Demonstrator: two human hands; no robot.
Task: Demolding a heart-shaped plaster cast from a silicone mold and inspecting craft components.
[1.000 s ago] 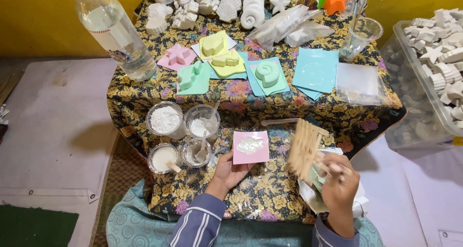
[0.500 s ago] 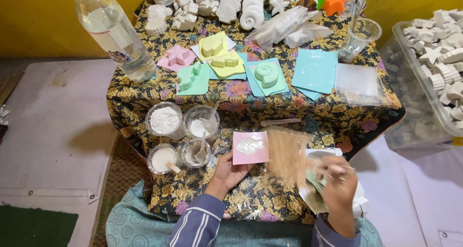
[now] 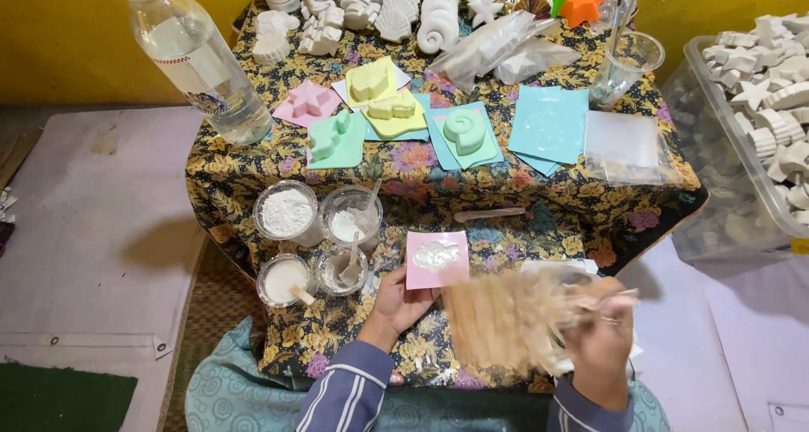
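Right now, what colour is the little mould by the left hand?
Pink, with white filling in its middle. The mould shows best in the head view, touching the left hand.

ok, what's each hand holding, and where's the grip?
Right hand grips a tan fan, motion-blurred, at its handle end. Left hand holds nothing; its fingers rest at the near edge of the pink mould.

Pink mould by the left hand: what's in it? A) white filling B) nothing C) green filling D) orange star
A: the pink mould, which the left hand touches at its lower edge, has a white mass in its hollow.
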